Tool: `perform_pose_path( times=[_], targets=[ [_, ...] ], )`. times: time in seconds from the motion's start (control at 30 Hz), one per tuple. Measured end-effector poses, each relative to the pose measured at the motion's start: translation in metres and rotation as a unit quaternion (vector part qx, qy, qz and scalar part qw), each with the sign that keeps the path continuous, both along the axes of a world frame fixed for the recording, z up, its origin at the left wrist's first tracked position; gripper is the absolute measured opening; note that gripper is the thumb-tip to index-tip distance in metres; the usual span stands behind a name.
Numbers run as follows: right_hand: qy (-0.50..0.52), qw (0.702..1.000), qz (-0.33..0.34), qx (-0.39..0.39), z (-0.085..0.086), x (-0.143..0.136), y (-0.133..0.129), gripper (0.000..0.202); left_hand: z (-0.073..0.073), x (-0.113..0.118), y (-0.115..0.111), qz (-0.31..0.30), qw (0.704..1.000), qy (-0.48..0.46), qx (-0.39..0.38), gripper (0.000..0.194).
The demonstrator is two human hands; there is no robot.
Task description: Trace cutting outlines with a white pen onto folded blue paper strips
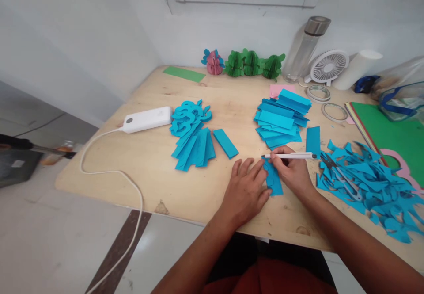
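My right hand is closed round a white pen, its tip at the top end of a blue paper strip. Curved lines show faintly on that strip. My left hand lies flat with fingers stretched, its fingertips on the strip's left edge. Just beyond it is a single blue strip. To the left lie fanned blue strips with a heap of curly blue cut-outs above them. A stack of folded blue strips sits farther back, and another blue piece lies right of it.
Blue scraps with scissors cover the right side. A white power bank trails a cable at left. Along the wall stand green paper figures, a glass bottle and a small fan. Tape rolls lie nearby.
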State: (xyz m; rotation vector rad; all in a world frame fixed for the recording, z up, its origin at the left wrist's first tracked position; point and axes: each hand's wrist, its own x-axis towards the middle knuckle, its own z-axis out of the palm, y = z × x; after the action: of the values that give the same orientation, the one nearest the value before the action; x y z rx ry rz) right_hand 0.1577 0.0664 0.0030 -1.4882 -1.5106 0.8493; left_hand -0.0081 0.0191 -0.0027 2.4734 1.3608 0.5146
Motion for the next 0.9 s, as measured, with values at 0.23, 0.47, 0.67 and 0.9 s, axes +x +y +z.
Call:
perform_pose_path(
  times=[0.23,0.47,0.67,0.9],
  targets=[
    [-0.007,1.0,-0.008,0.001,0.0,-0.0005,-0.0008,0.014,0.0014,0.0001,0.0002,-0.002,1.0,-0.002,-0.007,0.034],
    [-0.001,1.0,-0.016,-0.004,-0.0005,-0.0009,-0.0005,0.013,0.0,0.0,-0.0002,-0.003,1.0,-0.004,-0.013,0.035],
    [-0.003,1.0,-0.015,0.002,0.0014,-0.0019,-0.0004,0.013,0.0011,0.0002,0.0002,-0.002,1.0,-0.007,-0.014,0.034],
    [-0.032,0.999,-0.009,0.009,0.0007,0.0001,-0.0019,0.013,0.0016,0.0002,0.0002,-0.001,1.0,-0.005,-0.014,0.034]
  ],
)
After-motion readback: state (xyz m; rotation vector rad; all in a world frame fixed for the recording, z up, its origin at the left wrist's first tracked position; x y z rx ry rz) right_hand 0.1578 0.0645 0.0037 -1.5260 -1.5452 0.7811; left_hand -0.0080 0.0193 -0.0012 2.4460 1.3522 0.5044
